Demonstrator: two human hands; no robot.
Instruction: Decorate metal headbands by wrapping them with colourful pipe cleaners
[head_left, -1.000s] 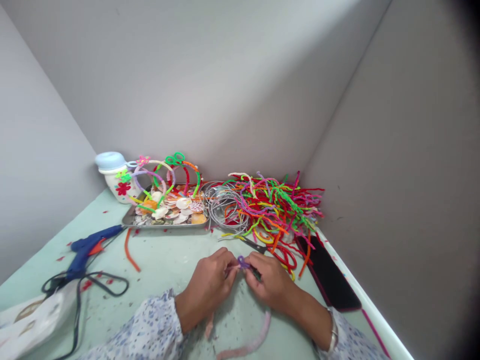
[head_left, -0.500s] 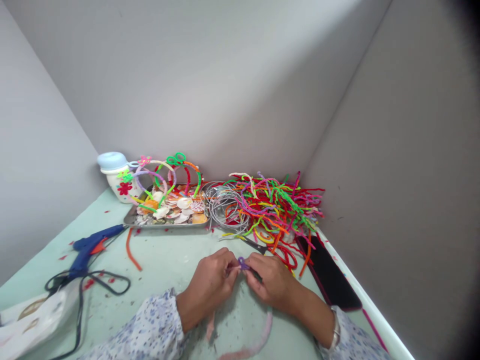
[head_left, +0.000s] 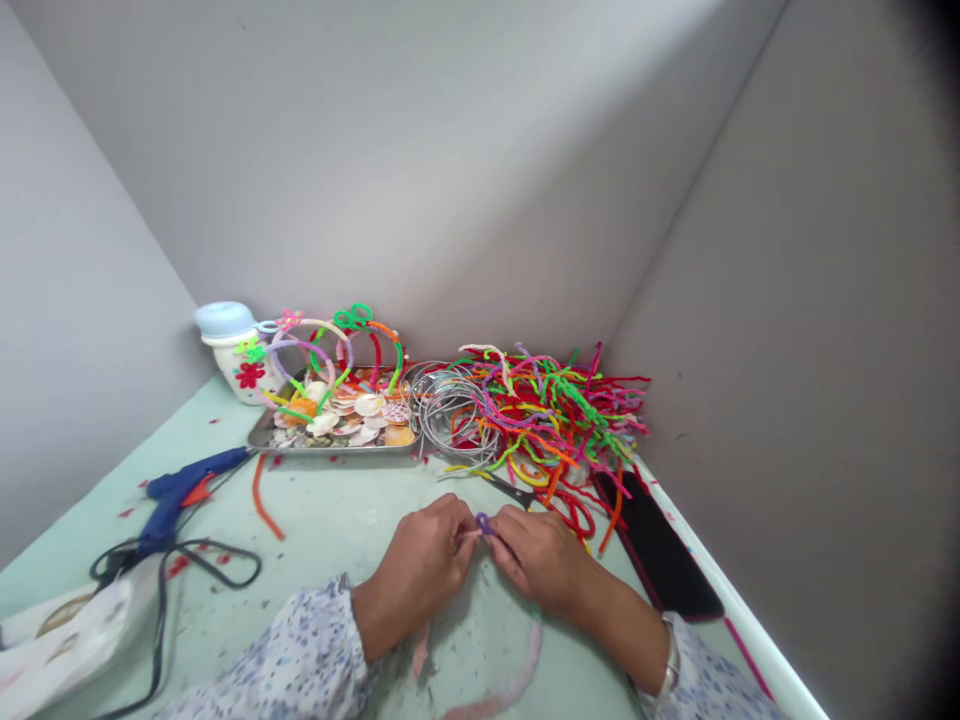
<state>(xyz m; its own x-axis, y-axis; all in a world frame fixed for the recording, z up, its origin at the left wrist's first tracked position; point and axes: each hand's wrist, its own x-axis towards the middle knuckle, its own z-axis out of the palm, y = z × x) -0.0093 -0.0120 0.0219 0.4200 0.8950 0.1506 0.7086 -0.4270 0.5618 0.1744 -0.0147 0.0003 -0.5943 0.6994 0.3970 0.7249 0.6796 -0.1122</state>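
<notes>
Between my hands is a small purple loop of pipe cleaner [head_left: 483,522]. My left hand [head_left: 424,553] pinches it from the left, and my right hand [head_left: 546,558] grips it from the right. The fingertips of both hands nearly meet. Below them hangs a pale pink pipe cleaner strip [head_left: 517,682], curving from under my right hand toward the table's near edge. A short pinkish end [head_left: 421,652] shows under my left wrist. How these pieces join is hidden behind my fingers.
Ahead lie scissors [head_left: 574,515] and a pile of coloured pipe cleaners [head_left: 570,400], with coiled wire [head_left: 454,415] beside it. A metal tray [head_left: 337,451] holds shells and decorated hoops. A blue glue gun [head_left: 169,510] with a looping cord lies left; a black phone [head_left: 667,560] right.
Both hands stay in nearly the same place. The fingers of my right hand have shifted slightly around the purple loop, which is turned a little and shows less.
</notes>
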